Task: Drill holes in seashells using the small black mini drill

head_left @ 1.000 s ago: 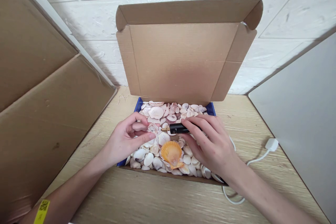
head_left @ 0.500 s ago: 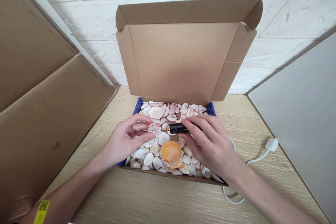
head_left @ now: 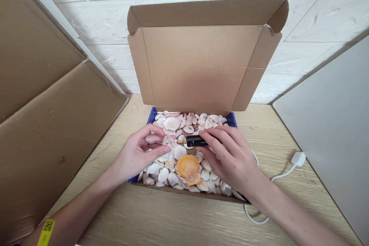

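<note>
An open cardboard box [head_left: 201, 57] with a blue-edged tray holds several seashells, among them a big orange scallop shell [head_left: 188, 166]. My left hand [head_left: 138, 153] pinches a small pale shell [head_left: 168, 140] between thumb and fingers over the tray. In my right hand [head_left: 230, 157] is a black pen-like tool [head_left: 196, 141], its thin tip pointing left and touching that shell. A white cable runs from under my right wrist.
The box lid stands upright against a white brick wall. A large cardboard sheet [head_left: 43, 115] leans at the left and a grey panel [head_left: 331, 123] at the right. A white cable with a plug [head_left: 298, 158] lies on the wooden table [head_left: 161, 219].
</note>
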Demonstrator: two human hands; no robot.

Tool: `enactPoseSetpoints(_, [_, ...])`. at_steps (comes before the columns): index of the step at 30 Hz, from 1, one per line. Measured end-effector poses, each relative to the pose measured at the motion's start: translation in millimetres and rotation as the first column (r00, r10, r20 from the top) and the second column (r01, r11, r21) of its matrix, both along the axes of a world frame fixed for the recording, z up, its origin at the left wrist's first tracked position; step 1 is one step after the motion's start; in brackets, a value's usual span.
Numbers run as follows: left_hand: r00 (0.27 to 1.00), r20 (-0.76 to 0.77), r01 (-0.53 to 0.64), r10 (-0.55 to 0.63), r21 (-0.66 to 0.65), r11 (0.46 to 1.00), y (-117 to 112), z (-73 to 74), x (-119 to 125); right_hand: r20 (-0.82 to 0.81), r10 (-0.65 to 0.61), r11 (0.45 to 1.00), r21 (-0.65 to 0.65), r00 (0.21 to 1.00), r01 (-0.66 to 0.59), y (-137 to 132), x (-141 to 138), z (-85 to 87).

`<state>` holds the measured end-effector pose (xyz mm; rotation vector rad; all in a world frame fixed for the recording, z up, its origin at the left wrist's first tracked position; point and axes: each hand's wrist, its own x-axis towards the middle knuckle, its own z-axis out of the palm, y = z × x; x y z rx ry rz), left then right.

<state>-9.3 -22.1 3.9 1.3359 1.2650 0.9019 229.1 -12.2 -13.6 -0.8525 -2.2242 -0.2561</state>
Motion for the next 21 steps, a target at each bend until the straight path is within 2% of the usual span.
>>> enactPoseSetpoints(21, [1.0, 0.03, 0.0, 0.0, -0.006, 1.0, 0.6, -0.1, -0.3, 0.003, -0.014, 1.0, 0.001, 1.0, 0.014, -0.1, -1.1, 0.9])
